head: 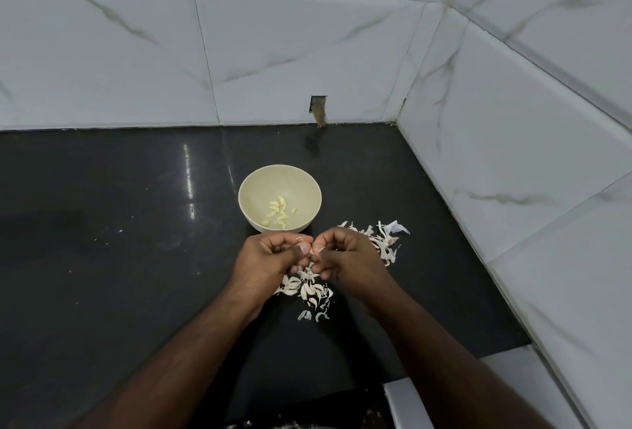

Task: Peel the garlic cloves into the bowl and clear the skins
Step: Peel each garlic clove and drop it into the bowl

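Observation:
A cream bowl (251, 189) stands on the black counter and holds several peeled yellow garlic cloves (278, 211). Just in front of it my left hand (270, 256) and my right hand (345, 252) meet fingertip to fingertip, pinching a small garlic clove (310, 251) that is mostly hidden between the fingers. White garlic skins (309, 288) lie in a loose pile under my hands. A second scatter of skins and bulb remains (384, 239) lies to the right of my right hand.
The glossy black counter (119, 240) ends at white marble-look tiled walls behind and on the right, forming a corner (398, 121). A small dark hole (318, 108) sits in the back wall above the counter. A white ledge (407, 404) shows at the lower right.

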Available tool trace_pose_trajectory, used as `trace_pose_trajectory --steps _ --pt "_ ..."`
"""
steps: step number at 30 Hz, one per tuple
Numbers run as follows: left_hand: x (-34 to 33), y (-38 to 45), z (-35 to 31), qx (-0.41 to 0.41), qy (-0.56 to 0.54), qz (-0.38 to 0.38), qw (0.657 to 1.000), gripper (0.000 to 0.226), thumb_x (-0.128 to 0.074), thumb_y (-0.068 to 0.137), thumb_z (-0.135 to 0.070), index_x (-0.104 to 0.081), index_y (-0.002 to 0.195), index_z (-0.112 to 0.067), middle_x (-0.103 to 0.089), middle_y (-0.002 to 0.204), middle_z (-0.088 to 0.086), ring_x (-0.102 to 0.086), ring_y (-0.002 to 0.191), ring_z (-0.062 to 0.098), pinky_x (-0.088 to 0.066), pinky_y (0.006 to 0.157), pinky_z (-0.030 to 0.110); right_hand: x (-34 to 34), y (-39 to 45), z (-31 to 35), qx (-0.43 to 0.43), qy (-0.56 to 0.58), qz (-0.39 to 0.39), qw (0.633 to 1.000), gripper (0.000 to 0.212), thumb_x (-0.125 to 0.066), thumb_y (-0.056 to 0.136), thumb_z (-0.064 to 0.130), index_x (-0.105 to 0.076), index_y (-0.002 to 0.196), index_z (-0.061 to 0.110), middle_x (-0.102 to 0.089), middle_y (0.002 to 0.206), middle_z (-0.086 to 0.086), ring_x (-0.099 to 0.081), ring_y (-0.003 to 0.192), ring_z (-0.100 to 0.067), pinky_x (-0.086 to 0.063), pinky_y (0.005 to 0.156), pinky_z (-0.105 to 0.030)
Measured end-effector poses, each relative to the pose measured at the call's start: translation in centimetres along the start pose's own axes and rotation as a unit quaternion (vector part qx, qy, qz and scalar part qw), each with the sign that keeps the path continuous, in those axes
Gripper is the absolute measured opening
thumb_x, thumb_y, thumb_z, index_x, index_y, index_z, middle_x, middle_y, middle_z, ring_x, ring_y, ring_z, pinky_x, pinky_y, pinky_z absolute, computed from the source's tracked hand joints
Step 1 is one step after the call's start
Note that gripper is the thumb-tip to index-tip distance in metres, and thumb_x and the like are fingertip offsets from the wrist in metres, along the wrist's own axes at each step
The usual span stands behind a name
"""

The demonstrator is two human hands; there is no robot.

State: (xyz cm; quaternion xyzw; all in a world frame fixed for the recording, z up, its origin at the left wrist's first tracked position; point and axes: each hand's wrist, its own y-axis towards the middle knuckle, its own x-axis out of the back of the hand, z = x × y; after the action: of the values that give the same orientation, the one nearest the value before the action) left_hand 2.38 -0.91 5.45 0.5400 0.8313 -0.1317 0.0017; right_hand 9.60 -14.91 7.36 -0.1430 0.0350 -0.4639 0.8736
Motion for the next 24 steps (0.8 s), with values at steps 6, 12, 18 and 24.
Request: trace_pose_trajectory --steps 6,12,18,24 --pt "0.0 0.9 -0.6 0.01 -0.017 -0.029 0.999 0.009 -0.072 0.088 0.001 -0.072 0.097 0.0 -0.068 0.067 0.009 -0.056 0.054 0.009 -0.048 0.054 0.019 0.3 0.5 0.2 0.065 -0.087 0.01 0.994 0.018 -0.063 0.094 0.002 -0.076 0.095 0.014 -0.073 0.077 0.0 -0.065 0.069 -0.008 -0.052 0.065 -0.025" --pt "-0.1 1.1 -0.9 -0.004 0.017 -0.034 0.999 0.005 -0.07 0.088 0.004 -0.072 0.09 0.0 -0.067 0.062 0.008 -0.057 0.053 0.009 -0.047 0.053 0.018 0.2 0.6 1.0 0.065 -0.138 -0.035 0.988 0.007 -0.074 0.087 0.009 -0.074 0.08 0.009 -0.072 0.067 -0.007 -0.062 0.059 -0.013 -0.052 0.06 -0.03" --pt "-0.2 1.3 -1.3 -0.041 0.058 -0.036 0.997 0.012 -0.071 0.087 0.006 -0.074 0.086 -0.005 -0.07 0.068 0.015 -0.061 0.06 0.015 -0.051 0.06 0.023 0.1 0.7 2.2 -0.027 -0.063 -0.037 0.997 0.007 -0.068 0.083 -0.003 -0.07 0.078 0.001 -0.067 0.064 -0.015 -0.057 0.057 -0.017 -0.047 0.054 -0.024" --pt "-0.4 1.0 -0.7 -0.105 0.107 -0.058 0.987 0.024 -0.071 0.087 -0.005 -0.075 0.081 -0.028 -0.074 0.074 0.008 -0.07 0.07 0.025 -0.057 0.076 0.042 -0.5 0.5 3.1 -0.102 0.033 -0.039 0.993 0.015 -0.058 0.088 -0.006 -0.065 0.078 0.003 -0.063 0.063 -0.011 -0.052 0.051 -0.014 -0.038 0.047 -0.023"
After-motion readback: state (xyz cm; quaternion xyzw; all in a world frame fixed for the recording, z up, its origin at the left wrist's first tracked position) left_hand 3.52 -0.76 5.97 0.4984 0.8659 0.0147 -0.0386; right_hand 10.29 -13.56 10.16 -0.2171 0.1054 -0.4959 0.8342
